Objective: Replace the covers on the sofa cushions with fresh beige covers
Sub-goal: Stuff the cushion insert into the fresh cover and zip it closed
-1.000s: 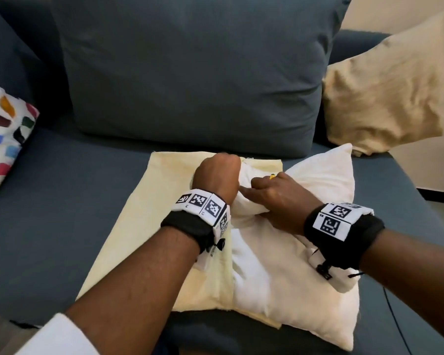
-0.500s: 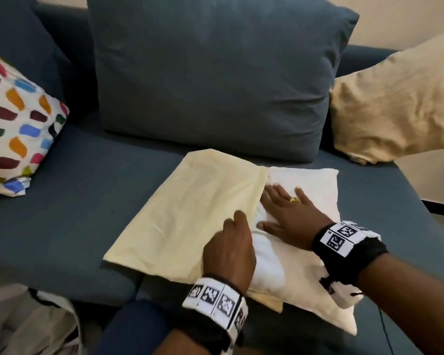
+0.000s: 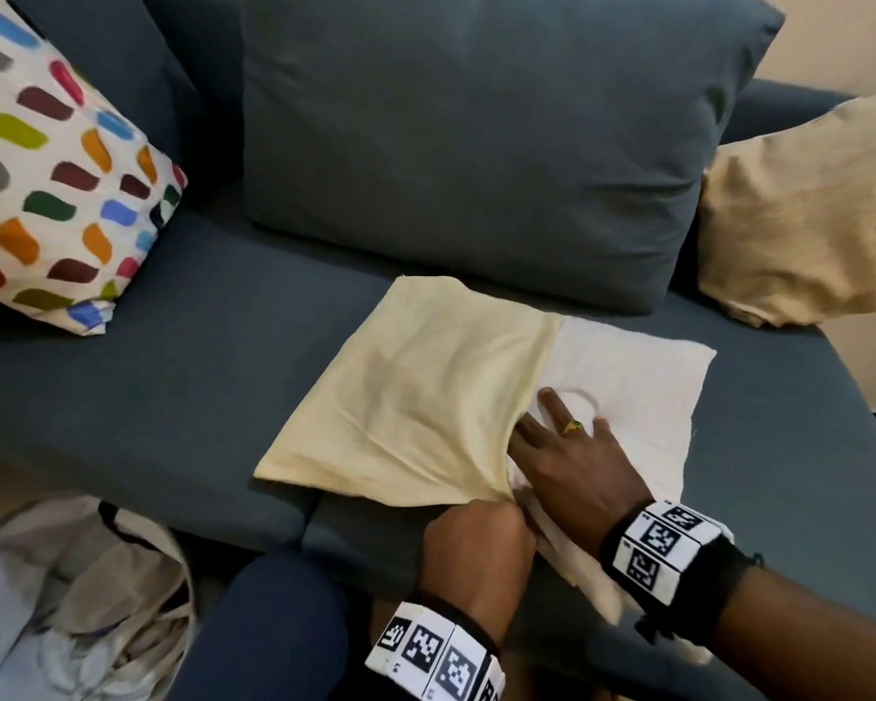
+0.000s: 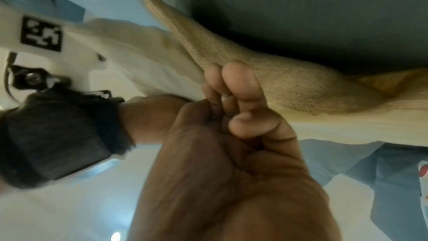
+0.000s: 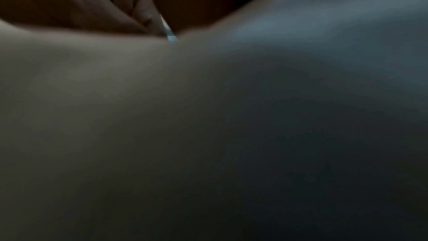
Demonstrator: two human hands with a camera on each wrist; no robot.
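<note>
A pale beige cover (image 3: 416,392) lies flat on the blue sofa seat (image 3: 173,376), its open end over the left part of a white cushion insert (image 3: 643,382). My left hand (image 3: 481,538) is a fist at the cover's near corner, and the left wrist view shows its fingers (image 4: 234,78) curled around the beige cover (image 4: 289,83) edge. My right hand (image 3: 567,447) lies flat on the insert with straight fingers, the fingertips tucked under the cover's open edge. The right wrist view is dark and blurred against fabric.
A large blue back cushion (image 3: 476,144) stands behind. A cushion with coloured dabs (image 3: 57,179) leans at the left, and a tan cushion (image 3: 800,220) at the right. A bag of pale cloth (image 3: 72,599) sits on the floor at lower left.
My left hand slid from the cover's far middle down to its near corner and now grips the edge. My right hand opened flat and pushed its fingertips under the cover.
</note>
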